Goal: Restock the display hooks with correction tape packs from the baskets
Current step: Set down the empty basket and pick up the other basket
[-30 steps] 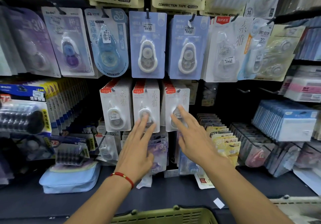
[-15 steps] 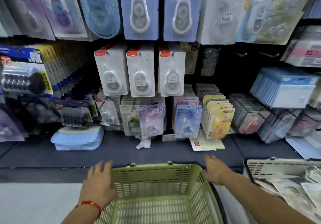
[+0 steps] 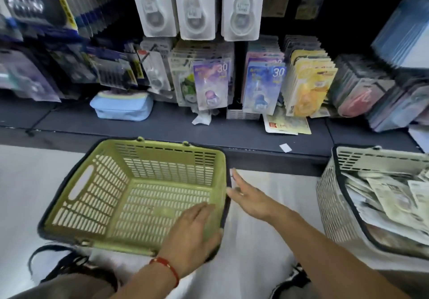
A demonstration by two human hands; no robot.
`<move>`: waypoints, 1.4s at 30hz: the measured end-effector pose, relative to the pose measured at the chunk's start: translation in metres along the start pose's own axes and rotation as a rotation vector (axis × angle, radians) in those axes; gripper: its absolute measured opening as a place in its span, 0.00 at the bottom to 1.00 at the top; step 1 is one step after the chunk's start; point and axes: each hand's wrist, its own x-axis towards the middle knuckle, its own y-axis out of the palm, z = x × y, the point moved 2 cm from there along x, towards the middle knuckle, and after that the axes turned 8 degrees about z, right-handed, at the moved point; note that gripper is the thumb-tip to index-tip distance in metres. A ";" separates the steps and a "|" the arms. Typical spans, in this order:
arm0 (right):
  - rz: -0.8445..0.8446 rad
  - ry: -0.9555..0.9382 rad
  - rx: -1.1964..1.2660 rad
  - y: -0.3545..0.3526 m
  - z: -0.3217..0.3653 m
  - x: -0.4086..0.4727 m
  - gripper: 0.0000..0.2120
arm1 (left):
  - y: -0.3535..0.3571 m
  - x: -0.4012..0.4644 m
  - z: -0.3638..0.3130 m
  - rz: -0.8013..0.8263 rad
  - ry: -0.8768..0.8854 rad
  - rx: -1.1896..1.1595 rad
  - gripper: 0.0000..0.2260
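Below the shelf [image 3: 162, 131], left hand [image 3: 195, 236] grips the green basket [image 3: 111, 196]; right hand [image 3: 250, 200] hovers beside it, fingers [image 3: 234, 178] straight.

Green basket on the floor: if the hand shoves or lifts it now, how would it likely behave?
The green basket looks empty, so probably light and apt to slide on the smooth floor. Its slotted plastic walls suggest stiff, not floppy. The left hand holds one corner, so lifting there may tilt it.

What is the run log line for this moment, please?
left hand: grips green basket rim | right hand: open beside it | green basket: empty | white basket: holds packs
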 end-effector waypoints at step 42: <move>-1.034 0.863 -0.014 -0.237 -0.207 -0.173 0.25 | 0.049 0.140 -0.138 -0.137 -0.532 -0.652 0.19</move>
